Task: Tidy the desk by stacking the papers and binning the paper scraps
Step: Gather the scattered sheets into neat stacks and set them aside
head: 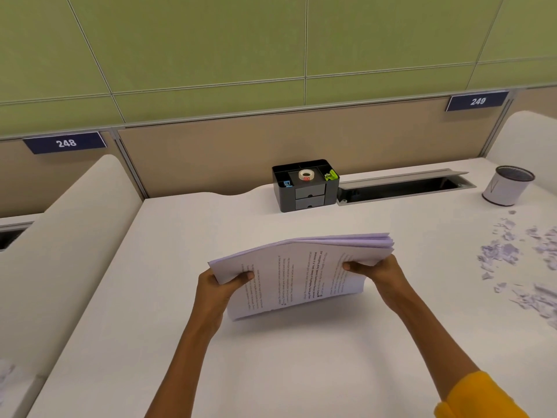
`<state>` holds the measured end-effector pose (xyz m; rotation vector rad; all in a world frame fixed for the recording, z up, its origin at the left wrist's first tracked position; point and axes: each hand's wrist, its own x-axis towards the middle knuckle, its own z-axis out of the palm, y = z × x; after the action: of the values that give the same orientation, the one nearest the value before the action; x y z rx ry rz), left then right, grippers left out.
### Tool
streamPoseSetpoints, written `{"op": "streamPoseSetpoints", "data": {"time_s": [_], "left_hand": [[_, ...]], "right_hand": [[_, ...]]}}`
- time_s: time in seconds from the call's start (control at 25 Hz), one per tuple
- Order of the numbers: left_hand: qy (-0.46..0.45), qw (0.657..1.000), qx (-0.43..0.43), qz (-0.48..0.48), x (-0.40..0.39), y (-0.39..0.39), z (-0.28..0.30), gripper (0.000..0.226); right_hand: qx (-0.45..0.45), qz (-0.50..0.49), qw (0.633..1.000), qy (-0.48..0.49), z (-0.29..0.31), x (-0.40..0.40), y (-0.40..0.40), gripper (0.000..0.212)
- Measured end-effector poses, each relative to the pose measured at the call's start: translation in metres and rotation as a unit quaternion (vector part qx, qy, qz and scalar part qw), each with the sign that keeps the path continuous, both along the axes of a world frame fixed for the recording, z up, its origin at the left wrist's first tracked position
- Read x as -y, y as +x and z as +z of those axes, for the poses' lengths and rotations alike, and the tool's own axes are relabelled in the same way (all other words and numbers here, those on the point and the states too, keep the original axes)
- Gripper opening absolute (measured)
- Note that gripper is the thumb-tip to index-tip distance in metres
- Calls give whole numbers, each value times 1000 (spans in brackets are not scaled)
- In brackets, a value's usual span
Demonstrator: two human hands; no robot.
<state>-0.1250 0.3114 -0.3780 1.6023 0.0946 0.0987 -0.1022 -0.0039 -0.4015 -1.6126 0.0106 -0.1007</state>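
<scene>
Squaring the sheaf. I see the left hand [224, 286] and the right hand [372, 271] each clamped on an opposite short side of the stack of printed papers [297, 274], thumbs on the upper face, fingers hidden beneath. The stack stands tilted on its lower long edge, which appears to meet the white desk [301, 372] in front of me; the upper edge fans slightly at the right corner. To do this step well, I judge the grip should loosen just enough for the sheets to slide, with the lower edge tapped flat on the desk until the fanned corner closes. The paper scraps [512, 257] lie scattered well to the right, not yet binned, near the small mesh bin [506, 190]; a black desk organiser [304, 187] stands behind.
</scene>
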Motion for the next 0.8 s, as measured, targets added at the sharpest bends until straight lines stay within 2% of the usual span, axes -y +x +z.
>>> {"op": "streamPoseSetpoints", "data": {"time_s": [0.12, 0.2, 0.48, 0.8], "left_hand": [[0, 1000, -10, -3, 3, -3, -3, 46], [-2, 1000, -14, 0, 4, -2, -2, 45], [-11, 1000, -25, 7, 6, -3, -2, 41], [-3, 998, -56, -1, 8, -6, -8, 46]], "right_hand": [[-3, 16, 1000, -4, -3, 1, -2, 63], [-4, 12, 1000, 2, -3, 2, -1, 56], [-16, 15, 1000, 7, -6, 1, -3, 57], [-39, 12, 999, 5, -12, 0, -5, 58]]}}
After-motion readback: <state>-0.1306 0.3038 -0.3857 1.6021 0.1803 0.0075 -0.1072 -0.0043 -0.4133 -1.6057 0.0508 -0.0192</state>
